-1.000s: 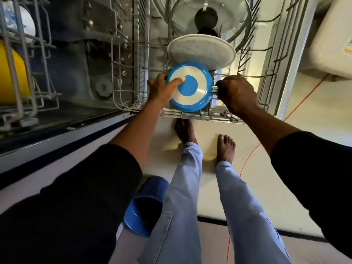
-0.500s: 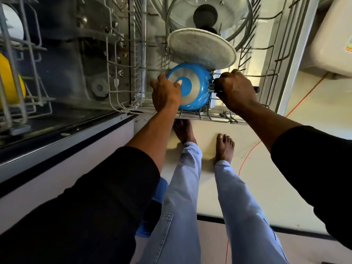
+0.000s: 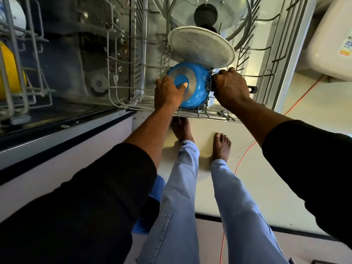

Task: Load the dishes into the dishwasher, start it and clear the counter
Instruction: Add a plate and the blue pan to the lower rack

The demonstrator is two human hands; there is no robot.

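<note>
a: where is the blue pan [image 3: 199, 93] found?

b: it is stood on edge in the lower rack [image 3: 140, 60] of the open dishwasher, close to the rack's front rail, with its steel-and-blue base turned toward the camera.

a: how is it held?

b: the left hand [image 3: 167, 94] is set at the pan's left rim. the thumb is laid across the base, and the other fingers are hidden behind the pan, so they appear to be wrapped over the rim. the right hand [image 3: 230, 88] is curled tightly round the black handle [image 3: 253, 89], and only the handle's tip is seen beyond the knuckles on the right.

a: what is placed behind the pan?

b: a speckled plate [image 3: 202, 48] is leaned among the tines just behind it, and its lower rim overlaps the pan's top edge. whether the two touch cannot be told. further back, a glass lid [image 3: 228, 18] with a dark knob is stood upright.

a: and elsewhere?

b: a yellow dish [image 3: 4, 77] is seen in the upper rack [image 3: 34, 39] at the far left. an orange cable [image 3: 247, 150] is laid across the pale floor, beside the person's bare feet.
</note>
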